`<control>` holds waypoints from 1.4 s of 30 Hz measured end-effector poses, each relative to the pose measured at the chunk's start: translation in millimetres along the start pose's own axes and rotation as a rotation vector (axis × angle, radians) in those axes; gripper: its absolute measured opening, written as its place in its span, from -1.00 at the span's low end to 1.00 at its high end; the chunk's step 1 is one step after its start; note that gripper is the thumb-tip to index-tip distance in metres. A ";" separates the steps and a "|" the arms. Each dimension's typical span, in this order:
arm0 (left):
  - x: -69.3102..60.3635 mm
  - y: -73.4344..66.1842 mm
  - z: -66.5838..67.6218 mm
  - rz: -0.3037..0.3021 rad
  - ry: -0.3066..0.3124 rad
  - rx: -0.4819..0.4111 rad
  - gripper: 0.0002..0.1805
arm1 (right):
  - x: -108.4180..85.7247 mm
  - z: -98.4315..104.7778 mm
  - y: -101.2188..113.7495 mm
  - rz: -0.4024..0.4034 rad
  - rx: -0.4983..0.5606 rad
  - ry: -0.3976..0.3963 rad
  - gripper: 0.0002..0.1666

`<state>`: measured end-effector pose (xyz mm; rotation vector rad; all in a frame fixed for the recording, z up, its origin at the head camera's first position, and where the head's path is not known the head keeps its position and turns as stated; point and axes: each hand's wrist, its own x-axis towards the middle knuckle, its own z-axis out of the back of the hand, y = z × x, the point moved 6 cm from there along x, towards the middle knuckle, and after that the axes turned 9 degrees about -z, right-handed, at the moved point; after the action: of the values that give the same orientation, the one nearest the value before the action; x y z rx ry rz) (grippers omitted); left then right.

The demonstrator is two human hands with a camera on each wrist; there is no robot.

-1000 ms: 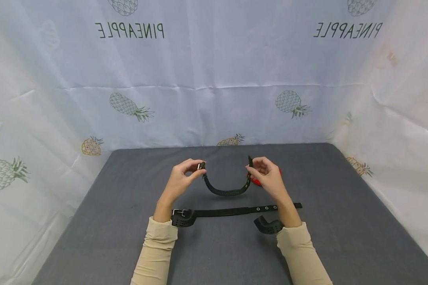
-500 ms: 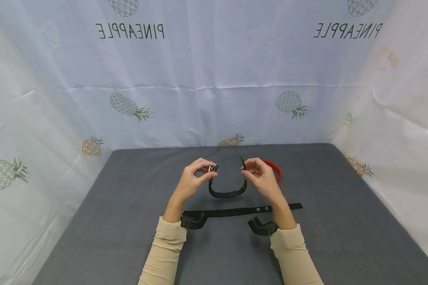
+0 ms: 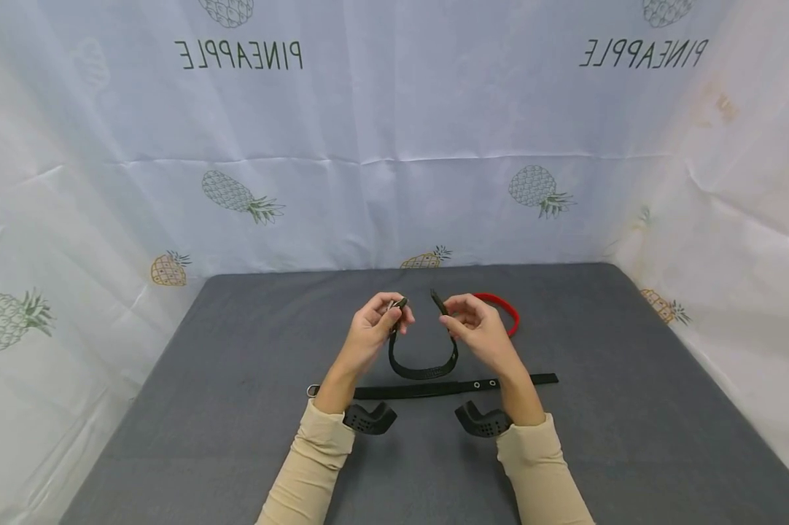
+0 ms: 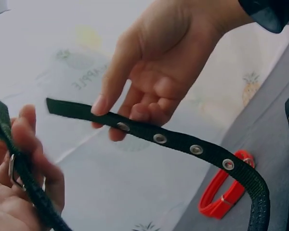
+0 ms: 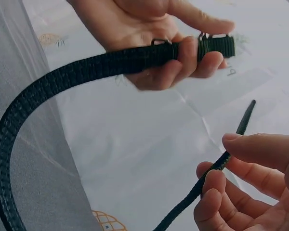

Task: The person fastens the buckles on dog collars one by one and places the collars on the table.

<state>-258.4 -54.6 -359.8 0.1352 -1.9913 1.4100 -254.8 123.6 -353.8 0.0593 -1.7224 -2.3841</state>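
A dark green collar [image 3: 424,373] hangs in a U between my two hands above the table. With thumb and fingers, my left hand [image 3: 367,334] holds its buckle end, where a metal buckle [image 5: 213,36] and a metal loop [image 5: 162,42] show in the right wrist view. My right hand [image 3: 481,332] pinches the opposite end near its tip. Several metal eyelets [image 4: 196,149] run along that part of the strap in the left wrist view. The strap tip [image 4: 62,106] points toward the left hand, apart from the buckle.
A black collar [image 3: 421,391] with eyelets and a ring at its left end lies stretched across the grey table [image 3: 237,437]. Behind my right hand lies a looped red collar [image 3: 507,310]. Black wrist mounts [image 3: 370,418] sit under both wrists. A pineapple-print curtain [image 3: 394,95] surrounds the table.
My left hand has moved right and turned, bringing the buckle end nearer the strap tip. My right hand has shifted slightly left. The collar's U has narrowed.
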 end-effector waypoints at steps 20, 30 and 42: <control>-1.9 1.6 6.5 0.064 -0.130 0.146 -0.48 | -9.6 10.8 13.1 0.145 0.036 -0.088 -0.71; -2.9 -9.1 8.2 0.062 -0.099 0.166 -0.46 | -9.1 12.6 13.8 0.154 0.237 -0.003 -0.81; -2.2 -21.2 10.4 -0.023 -0.012 0.387 -0.66 | -11.4 8.5 17.5 0.233 0.172 0.062 -0.68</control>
<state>-252.0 -72.9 -346.1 0.3372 -1.6989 1.7674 -242.5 128.3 -335.5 -0.0396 -1.7937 -2.0469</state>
